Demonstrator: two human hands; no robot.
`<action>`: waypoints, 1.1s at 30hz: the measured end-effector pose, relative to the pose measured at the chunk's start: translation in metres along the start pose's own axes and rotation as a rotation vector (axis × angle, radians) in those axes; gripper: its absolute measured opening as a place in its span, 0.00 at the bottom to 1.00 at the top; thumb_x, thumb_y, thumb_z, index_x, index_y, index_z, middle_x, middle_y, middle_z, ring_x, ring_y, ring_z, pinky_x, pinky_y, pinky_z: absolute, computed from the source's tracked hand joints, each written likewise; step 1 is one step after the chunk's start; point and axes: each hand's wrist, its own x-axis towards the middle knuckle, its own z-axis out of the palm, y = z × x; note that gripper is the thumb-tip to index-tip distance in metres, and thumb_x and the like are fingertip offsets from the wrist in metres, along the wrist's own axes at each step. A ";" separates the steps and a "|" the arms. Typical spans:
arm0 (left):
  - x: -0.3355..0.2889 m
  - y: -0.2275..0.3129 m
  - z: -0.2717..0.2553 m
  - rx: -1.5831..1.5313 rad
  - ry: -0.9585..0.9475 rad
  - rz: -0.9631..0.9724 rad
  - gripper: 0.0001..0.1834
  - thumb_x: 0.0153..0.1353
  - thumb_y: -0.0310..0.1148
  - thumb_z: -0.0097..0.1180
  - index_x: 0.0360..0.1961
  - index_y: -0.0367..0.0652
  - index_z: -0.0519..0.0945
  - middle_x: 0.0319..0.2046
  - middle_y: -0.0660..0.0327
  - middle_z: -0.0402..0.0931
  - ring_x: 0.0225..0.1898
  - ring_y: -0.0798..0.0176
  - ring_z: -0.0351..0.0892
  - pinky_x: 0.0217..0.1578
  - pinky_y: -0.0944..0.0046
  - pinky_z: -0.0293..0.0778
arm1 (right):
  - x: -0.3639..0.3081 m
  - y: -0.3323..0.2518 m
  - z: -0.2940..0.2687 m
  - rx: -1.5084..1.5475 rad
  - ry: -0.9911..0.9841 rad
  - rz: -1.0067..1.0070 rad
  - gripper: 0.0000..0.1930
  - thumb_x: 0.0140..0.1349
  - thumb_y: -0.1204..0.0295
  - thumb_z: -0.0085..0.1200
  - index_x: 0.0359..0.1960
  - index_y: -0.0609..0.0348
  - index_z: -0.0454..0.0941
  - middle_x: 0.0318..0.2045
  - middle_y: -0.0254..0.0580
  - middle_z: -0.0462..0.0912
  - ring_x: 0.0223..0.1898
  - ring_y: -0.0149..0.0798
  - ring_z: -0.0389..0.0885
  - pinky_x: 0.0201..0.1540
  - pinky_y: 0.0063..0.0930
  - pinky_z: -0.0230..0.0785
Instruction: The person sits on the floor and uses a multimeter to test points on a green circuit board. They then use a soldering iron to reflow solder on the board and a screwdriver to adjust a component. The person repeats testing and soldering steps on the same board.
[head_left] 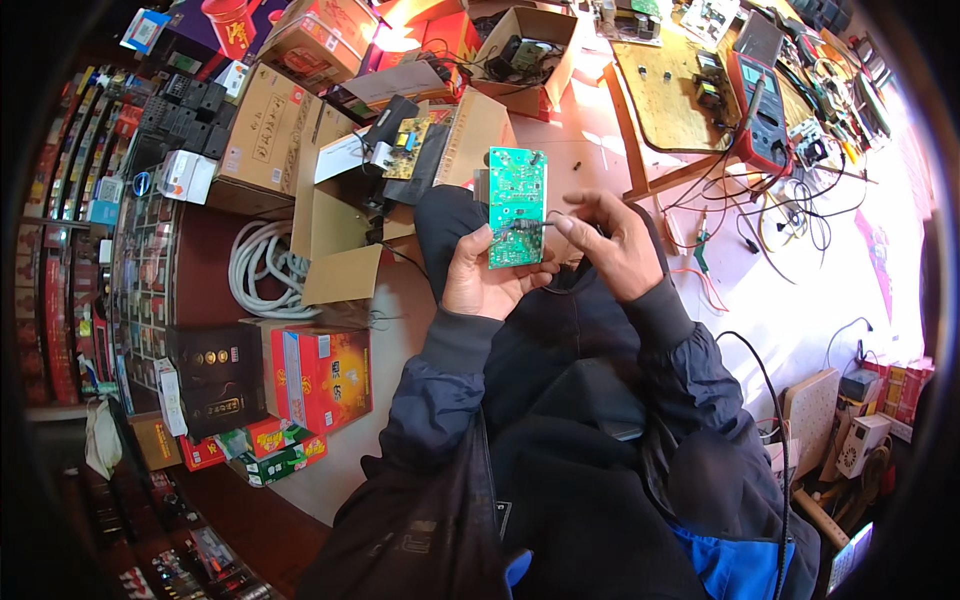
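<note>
Held upright over my lap is a green circuit board (516, 182) with small parts and solder points on the face toward me. My left hand (478, 283) grips it by the lower end, thumb on the left edge and fingers curled behind. My right hand (618, 248) is closed at the board's right side, thumb and finger pinching the end of a thin black cord (532, 225) that lies across the board's lower half. Whether this cord is fixed to the board I cannot tell. Below the hands is my dark-clothed lap.
At the upper right a wooden table (655, 95) bears a red multimeter (762, 115) and loose parts, with test leads (703, 255) hanging down. On the left stand an open cardboard box (340, 280) with another circuit board (408, 140) on top, a coiled grey hose (262, 270) and red boxes (335, 380).
</note>
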 end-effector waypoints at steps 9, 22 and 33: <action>0.008 0.021 0.027 0.325 0.176 0.522 0.29 0.64 0.40 0.62 0.63 0.40 0.72 0.51 0.52 0.81 0.54 0.54 0.82 0.59 0.53 0.78 | -0.016 -0.012 -0.010 -0.088 -0.276 0.002 0.11 0.66 0.69 0.66 0.33 0.67 0.84 0.24 0.32 0.79 0.28 0.23 0.72 0.32 0.22 0.66; 0.022 0.041 0.059 1.800 0.151 1.160 0.45 0.40 0.27 0.78 0.64 0.45 0.74 0.56 0.51 0.72 0.55 0.45 0.77 0.51 0.52 0.79 | -0.015 -0.034 -0.015 0.364 -0.015 -0.084 0.23 0.71 0.66 0.59 0.62 0.68 0.75 0.47 0.41 0.83 0.45 0.31 0.81 0.50 0.27 0.74; 0.031 0.043 0.062 1.848 0.070 1.209 0.49 0.43 0.19 0.74 0.71 0.49 0.70 0.62 0.51 0.68 0.61 0.46 0.72 0.53 0.54 0.78 | -0.012 -0.004 -0.016 0.592 0.055 0.027 0.16 0.70 0.73 0.56 0.57 0.66 0.78 0.46 0.35 0.83 0.45 0.26 0.81 0.50 0.21 0.73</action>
